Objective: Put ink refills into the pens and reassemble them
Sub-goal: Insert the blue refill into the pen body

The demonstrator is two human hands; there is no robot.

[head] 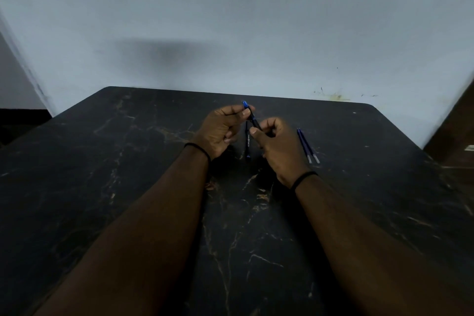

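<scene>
A dark pen with a blue end point(252, 117) is held above the table between both hands, tilted with its blue end up and to the left. My left hand point(220, 131) pinches its upper part near the blue end. My right hand point(275, 143) grips its lower part. A second dark pen point(247, 143) with white lettering lies on the table just under and between the hands. Two blue ink refills point(307, 145) lie side by side on the table to the right of my right hand.
The black marble-patterned table point(128, 174) runs back to a pale wall. Its far edge point(179, 91) is close behind the hands. A dark brown piece of furniture point(454, 131) stands at the right.
</scene>
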